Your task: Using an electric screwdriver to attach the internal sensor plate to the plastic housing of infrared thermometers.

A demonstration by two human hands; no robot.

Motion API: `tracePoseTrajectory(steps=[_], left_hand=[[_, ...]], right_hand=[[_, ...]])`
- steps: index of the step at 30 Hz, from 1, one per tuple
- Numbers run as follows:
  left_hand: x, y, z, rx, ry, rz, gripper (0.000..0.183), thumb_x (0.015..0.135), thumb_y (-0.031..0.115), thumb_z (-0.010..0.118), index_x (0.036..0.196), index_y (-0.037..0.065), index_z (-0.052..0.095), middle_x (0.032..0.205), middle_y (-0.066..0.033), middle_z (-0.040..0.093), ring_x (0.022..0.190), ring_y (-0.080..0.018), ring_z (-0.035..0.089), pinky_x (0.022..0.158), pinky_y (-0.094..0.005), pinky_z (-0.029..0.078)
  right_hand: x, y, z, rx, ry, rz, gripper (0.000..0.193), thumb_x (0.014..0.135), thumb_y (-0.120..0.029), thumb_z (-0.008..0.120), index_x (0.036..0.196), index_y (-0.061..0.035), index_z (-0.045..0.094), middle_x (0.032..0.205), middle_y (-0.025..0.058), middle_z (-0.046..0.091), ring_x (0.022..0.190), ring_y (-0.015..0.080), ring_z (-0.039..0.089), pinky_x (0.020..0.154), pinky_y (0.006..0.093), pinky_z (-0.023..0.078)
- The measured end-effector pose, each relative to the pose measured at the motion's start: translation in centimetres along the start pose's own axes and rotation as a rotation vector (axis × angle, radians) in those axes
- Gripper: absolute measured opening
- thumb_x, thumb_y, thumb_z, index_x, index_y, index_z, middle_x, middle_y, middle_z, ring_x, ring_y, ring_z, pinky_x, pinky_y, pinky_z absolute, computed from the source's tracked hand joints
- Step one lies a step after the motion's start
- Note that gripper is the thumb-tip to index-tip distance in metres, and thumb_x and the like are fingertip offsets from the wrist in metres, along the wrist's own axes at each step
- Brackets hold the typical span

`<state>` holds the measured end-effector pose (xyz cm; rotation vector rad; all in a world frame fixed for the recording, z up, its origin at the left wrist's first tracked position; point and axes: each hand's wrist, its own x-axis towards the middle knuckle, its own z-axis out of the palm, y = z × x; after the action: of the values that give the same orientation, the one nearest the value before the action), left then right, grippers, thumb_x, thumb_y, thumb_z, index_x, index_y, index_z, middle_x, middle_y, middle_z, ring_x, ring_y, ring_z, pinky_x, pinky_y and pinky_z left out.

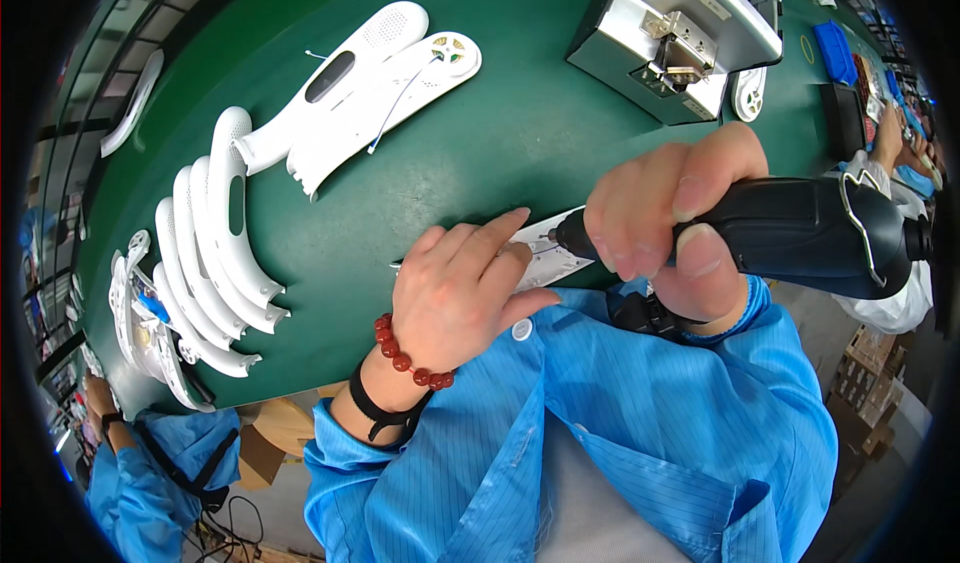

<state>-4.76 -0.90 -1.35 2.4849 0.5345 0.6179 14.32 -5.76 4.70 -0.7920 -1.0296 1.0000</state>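
My right hand (665,213) is wrapped round a black electric screwdriver (810,228), held nearly level with its tip toward the left. That tip reaches a white plastic shell part (545,265) at the table's near edge, just beside my left fingers. Whether the bit sits in a screw is too small to tell. My left hand (455,283) lies over the same shell part and holds it down, thumb and fingers on either side; much of the part is hidden beneath. A red bead bracelet (400,361) and a black strap circle my left wrist.
A silver and black box-shaped device (660,53) stands at the far right of the green table (490,153). Two long white shells (375,73), one with a wire, lie far left. Several curved white shells (215,233) line the left side. A blue bin (835,53) and co-workers flank me.
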Motion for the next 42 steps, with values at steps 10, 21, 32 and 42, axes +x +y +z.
tracePoseTrajectory(steps=[10,21,32,42], left_hand=[[-0.2,0.1,0.2,0.007,0.017,0.012,0.037,0.062,0.037,0.077,0.079,0.007,0.066,0.112,-0.009,0.066,0.076,-0.018,0.06,0.063,-0.0303,0.043],[0.3,0.0,0.1,0.01,0.024,0.006,0.036,0.062,0.037,0.077,0.079,0.007,0.067,0.11,-0.0076,0.067,0.076,-0.0181,0.061,0.063,-0.0304,0.044],[1.0,0.8,-1.3,-0.036,-0.033,-0.048,0.03,0.069,0.031,0.073,0.085,0.006,0.067,0.106,-0.0068,0.066,0.075,-0.0207,0.06,0.064,-0.0345,0.046],[6.4,-0.2,-10.1,0.292,-0.139,0.007,0.042,0.06,0.028,0.083,0.09,0.006,0.064,0.108,-0.0109,0.065,0.093,-0.0289,0.063,0.078,-0.0395,0.05]], right_hand=[[-0.5,0.6,0.3,0.014,-0.025,0.038,0.028,0.091,-0.022,0.066,0.1,-0.0084,0.043,0.067,0.0038,0.053,0.055,0.0154,0.052,0.052,0.0311,0.044],[-0.9,1.3,0.6,0.06,-0.038,-0.061,0.027,0.089,-0.016,0.066,0.098,-0.0072,0.043,0.068,0.0042,0.055,0.055,0.0148,0.053,0.052,0.0307,0.046],[-0.1,1.5,0.9,-0.252,-0.197,-0.058,0.014,0.075,-0.001,0.072,0.078,-0.0027,0.059,0.067,0.0074,0.063,0.055,0.0171,0.06,0.049,0.0272,0.046],[1.2,-4.6,-2.3,0.203,0.041,-0.132,0.025,0.089,-0.008,0.061,0.103,-0.0005,0.04,0.067,0.01,0.057,0.056,0.0164,0.057,0.053,0.0316,0.049]])
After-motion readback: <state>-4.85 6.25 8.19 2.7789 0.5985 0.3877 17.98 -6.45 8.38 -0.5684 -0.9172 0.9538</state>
